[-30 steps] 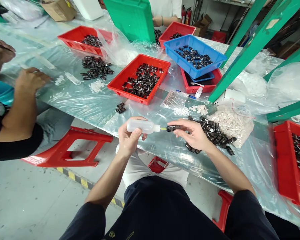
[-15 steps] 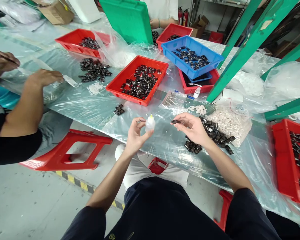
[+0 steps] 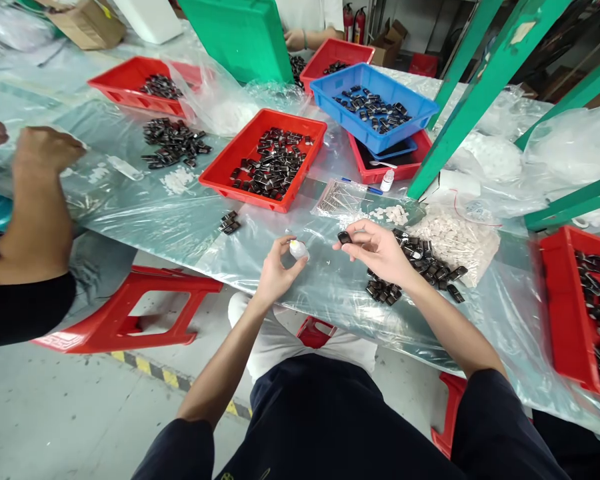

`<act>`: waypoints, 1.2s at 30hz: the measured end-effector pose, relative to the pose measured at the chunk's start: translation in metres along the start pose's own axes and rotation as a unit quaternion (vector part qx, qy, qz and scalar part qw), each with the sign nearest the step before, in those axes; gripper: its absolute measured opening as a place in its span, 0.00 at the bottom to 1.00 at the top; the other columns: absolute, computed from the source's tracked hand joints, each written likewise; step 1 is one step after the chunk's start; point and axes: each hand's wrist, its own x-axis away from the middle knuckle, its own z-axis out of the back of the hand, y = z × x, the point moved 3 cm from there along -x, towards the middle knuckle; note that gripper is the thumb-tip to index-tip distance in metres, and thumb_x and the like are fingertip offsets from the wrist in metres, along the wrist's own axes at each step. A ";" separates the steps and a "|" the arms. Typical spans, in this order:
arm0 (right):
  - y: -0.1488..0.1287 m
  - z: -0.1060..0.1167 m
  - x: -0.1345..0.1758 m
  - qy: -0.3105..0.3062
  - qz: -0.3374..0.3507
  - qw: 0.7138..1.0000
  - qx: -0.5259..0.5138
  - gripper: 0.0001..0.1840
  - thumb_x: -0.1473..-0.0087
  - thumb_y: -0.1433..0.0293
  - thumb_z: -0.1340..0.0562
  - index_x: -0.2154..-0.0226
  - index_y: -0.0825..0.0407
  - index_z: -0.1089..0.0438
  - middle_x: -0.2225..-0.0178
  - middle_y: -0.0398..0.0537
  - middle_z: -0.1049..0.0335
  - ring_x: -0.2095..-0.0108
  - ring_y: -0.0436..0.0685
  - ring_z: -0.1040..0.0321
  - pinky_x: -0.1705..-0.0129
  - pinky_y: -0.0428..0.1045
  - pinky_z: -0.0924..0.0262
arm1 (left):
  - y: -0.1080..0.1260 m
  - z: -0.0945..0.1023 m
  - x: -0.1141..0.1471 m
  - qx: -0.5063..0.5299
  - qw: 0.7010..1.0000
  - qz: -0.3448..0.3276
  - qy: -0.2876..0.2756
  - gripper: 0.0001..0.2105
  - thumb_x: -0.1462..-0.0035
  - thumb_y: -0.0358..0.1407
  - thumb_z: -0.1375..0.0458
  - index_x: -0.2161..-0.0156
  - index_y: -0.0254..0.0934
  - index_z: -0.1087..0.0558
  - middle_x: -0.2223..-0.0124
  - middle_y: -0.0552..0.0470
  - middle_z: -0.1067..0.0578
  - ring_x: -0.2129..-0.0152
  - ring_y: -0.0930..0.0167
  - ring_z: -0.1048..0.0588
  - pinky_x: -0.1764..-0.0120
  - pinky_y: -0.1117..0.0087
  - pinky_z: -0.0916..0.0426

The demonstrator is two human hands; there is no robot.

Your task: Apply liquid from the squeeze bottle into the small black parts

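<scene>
My left hand [image 3: 279,270] grips a small translucent squeeze bottle [image 3: 299,251] with a yellowish tip, tilted above the table's front part. Between the fingertips of my right hand [image 3: 375,248] is a small glossy black part [image 3: 345,237]; its exact kind I cannot make out. The bottle and the black part are apart from each other. Beside and partly behind my right hand lies a heap of similar black parts [image 3: 433,269]. A clear bag of small white pieces [image 3: 460,240] adjoins that heap. Loose white pieces [image 3: 391,214] lie just beyond my right hand.
A red tray [image 3: 207,181] of black parts stands ahead; a blue tray [image 3: 325,100] is stacked behind it on the right. Green posts [image 3: 460,120] rise at right, near another red bin [image 3: 560,313]. A co-worker's arm [image 3: 40,193] reaches over the table at left.
My left hand has tipped the bottle, so its tip now points towards me rather than up. The right hand has turned the black part to show its broad face. The co-worker's hands moved left.
</scene>
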 end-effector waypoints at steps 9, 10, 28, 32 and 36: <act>-0.011 -0.002 0.002 -0.015 0.021 1.000 -0.018 0.22 0.41 0.50 0.30 0.60 0.49 0.34 0.65 0.49 0.18 0.66 0.55 0.24 0.66 0.50 0.32 | 0.022 0.015 0.022 -0.099 0.974 -0.107 0.174 0.23 0.42 0.40 0.32 0.43 0.38 0.29 0.44 0.40 0.21 0.46 0.57 0.23 0.41 0.53 0.34; -0.011 -0.001 0.002 -0.014 0.025 0.999 -0.015 0.22 0.41 0.51 0.30 0.60 0.48 0.34 0.66 0.48 0.19 0.66 0.55 0.24 0.66 0.50 0.32 | 0.029 0.018 0.028 -0.107 0.962 -0.131 0.214 0.19 0.41 0.38 0.33 0.46 0.39 0.27 0.49 0.43 0.19 0.50 0.59 0.21 0.44 0.55 0.33; -0.019 -0.006 0.011 -0.048 0.063 0.993 0.086 0.16 0.33 0.54 0.36 0.58 0.48 0.36 0.65 0.46 0.23 0.71 0.51 0.34 0.68 0.48 0.39 | 0.035 -0.063 0.012 -0.342 0.929 -0.011 -0.140 0.12 0.29 0.33 0.47 0.54 0.36 0.20 0.54 0.40 0.21 0.61 0.59 0.17 0.64 0.63 0.29; -0.019 -0.005 0.010 -0.041 0.057 0.993 0.091 0.14 0.33 0.56 0.36 0.57 0.49 0.33 0.63 0.48 0.21 0.70 0.52 0.32 0.68 0.49 0.38 | 0.042 -0.051 0.020 -0.184 0.977 -0.062 -0.092 0.09 0.33 0.33 0.42 0.58 0.38 0.18 0.59 0.45 0.19 0.69 0.66 0.20 0.65 0.66 0.29; -0.014 -0.008 0.010 -0.046 0.053 0.994 0.085 0.12 0.34 0.59 0.34 0.56 0.50 0.30 0.61 0.50 0.20 0.68 0.53 0.28 0.68 0.49 0.37 | 0.060 -0.028 0.029 0.146 0.987 -0.063 0.001 0.09 0.38 0.43 0.34 0.62 0.38 0.17 0.67 0.49 0.20 0.75 0.72 0.25 0.70 0.70 0.30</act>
